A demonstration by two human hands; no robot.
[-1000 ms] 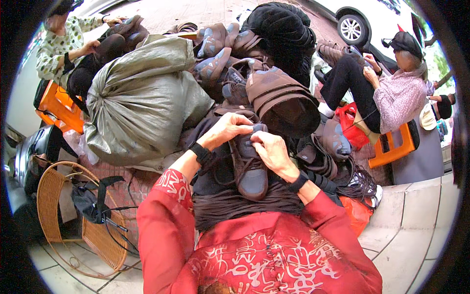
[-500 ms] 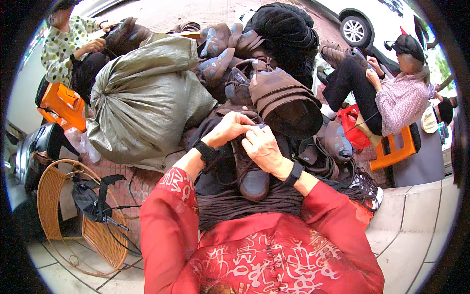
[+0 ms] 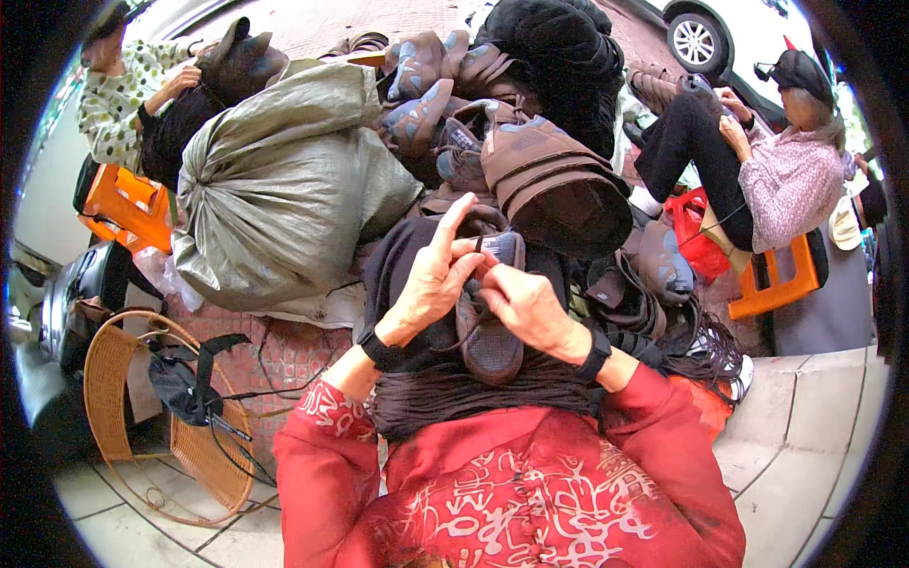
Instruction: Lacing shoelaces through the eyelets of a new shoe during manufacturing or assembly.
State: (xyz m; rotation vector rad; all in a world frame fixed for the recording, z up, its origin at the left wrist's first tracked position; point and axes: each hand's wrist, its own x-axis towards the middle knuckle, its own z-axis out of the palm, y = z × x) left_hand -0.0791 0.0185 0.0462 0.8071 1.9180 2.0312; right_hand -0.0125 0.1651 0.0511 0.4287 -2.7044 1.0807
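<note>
A brown shoe upper (image 3: 488, 327) lies on my lap over a bundle of dark laces (image 3: 445, 402). My left hand (image 3: 436, 279) pinches the upper's top edge, with the index finger raised. My right hand (image 3: 530, 308) grips the same upper from the right side, fingers curled at its tongue. Both wrists wear black bands and red patterned sleeves.
A big grey-green sack (image 3: 284, 189) stands ahead to the left, with a heap of brown shoe uppers (image 3: 530, 161) behind my hands. A wicker basket (image 3: 142, 417) lies at lower left. One person (image 3: 776, 180) sits at right, another person (image 3: 133, 85) at upper left by orange stools (image 3: 123, 204).
My hands have drawn closer together at the top of the shoe upper, and my left index finger has lifted. The view has shifted slightly.
</note>
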